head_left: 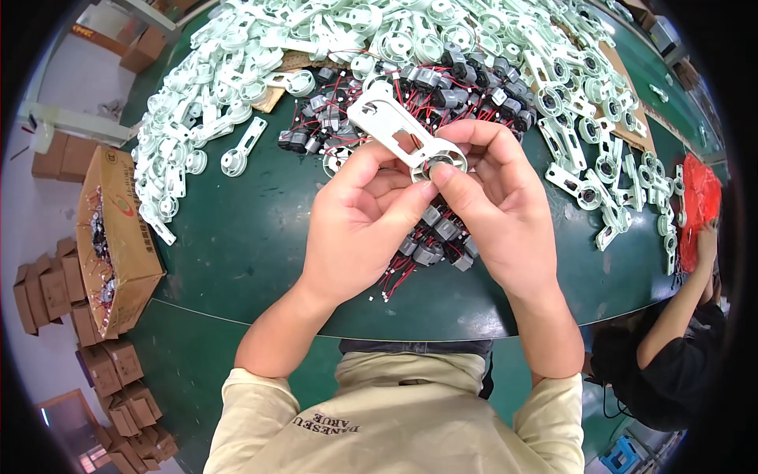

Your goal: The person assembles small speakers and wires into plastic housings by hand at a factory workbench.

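Both hands meet over the middle of the table around one pale green plastic housing point(392, 126), long with a round ring at its near end. My left hand point(359, 213) grips the ring end from the left, thumb at its rim. From the other side my right hand point(501, 201) closes on the same ring, its thumb pressing at the ring's opening, where a dark part partly shows. Reddish wire is visible in the housing's slot. Below and behind the hands lie small grey motors point(446, 229) with red and black wires, partly hidden by the fingers.
A large heap of pale green housings point(316, 35) covers the table's far side. More housings with dark round parts point(588, 193) lie at the right. An open cardboard box point(122, 245) stands at the left edge. At far right, another person's hand point(707, 241) touches a red bag point(699, 197).
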`<state>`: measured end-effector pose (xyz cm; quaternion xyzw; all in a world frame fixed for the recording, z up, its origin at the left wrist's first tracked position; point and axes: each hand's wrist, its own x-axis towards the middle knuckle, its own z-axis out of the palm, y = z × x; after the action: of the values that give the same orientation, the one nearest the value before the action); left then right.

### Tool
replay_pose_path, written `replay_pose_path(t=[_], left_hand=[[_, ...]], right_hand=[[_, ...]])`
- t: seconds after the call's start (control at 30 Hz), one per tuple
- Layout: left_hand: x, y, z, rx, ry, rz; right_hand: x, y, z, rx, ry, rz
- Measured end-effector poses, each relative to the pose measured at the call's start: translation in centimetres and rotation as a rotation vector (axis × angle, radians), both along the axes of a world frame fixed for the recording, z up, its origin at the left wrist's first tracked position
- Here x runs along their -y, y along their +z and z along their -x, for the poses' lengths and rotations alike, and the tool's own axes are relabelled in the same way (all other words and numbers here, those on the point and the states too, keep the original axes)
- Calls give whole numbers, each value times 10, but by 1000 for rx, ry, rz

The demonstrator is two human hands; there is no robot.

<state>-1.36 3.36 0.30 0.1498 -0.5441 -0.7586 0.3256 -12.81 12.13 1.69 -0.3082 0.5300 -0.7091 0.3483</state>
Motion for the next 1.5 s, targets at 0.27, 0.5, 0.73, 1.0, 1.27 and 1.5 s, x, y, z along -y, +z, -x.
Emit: replay_pose_path(t=[0.27,0.5,0.73,1.0,1.27,1.5], left_hand=[[0,-4,-2,2,58,170],[2,-7,-2,177,221,747],[9,4,-4,53,64,194],[12,2,-7,42,33,198],[12,-10,-9,46,80,346],[65,13,-32,488,400,571]], right_hand=[[3,1,-6,152,53,-3],[4,-1,-9,246,-22,34],[-3,5,1,204,141,9],[1,2,-4,147,119,74],[0,1,-6,69,133,31],[-18,-8,99,-451,-625,-250]])
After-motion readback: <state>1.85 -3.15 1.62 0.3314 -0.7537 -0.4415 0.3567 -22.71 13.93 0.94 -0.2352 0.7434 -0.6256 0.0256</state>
